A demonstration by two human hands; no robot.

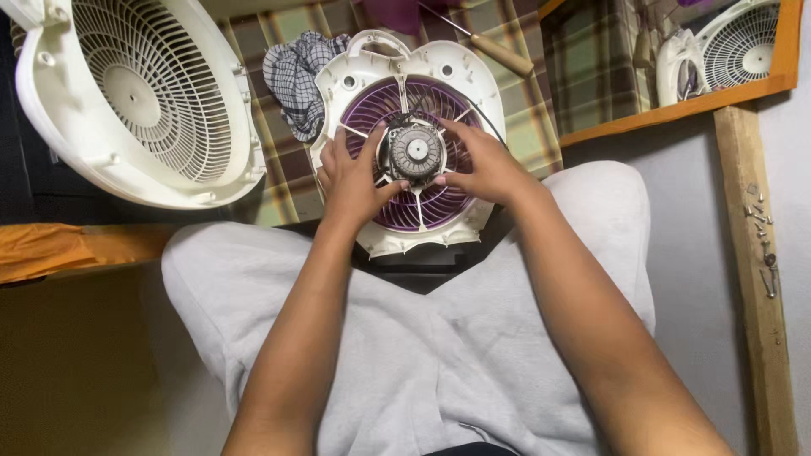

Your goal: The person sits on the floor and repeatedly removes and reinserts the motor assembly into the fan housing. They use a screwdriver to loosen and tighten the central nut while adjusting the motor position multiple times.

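Observation:
A white fan housing point(460, 76) with purple blades point(372, 105) rests tilted against my knees on a plaid cloth. At its centre sits a round grey motor point(416, 152) with black wires running up from it. My left hand point(348, 177) grips the motor's left side, thumb against its lower edge. My right hand point(480, 162) holds the motor's right side, fingers curled over its top and bottom. Both hands press on the motor from opposite sides.
A detached white fan grille point(144, 93) lies at the upper left. A checked rag point(296, 76) sits beside the housing. A wooden-handled screwdriver point(498, 52) lies behind it. Several loose screws point(763, 245) rest on a wooden plank point(752, 338) at the right. A mirror point(676, 59) leans at the upper right.

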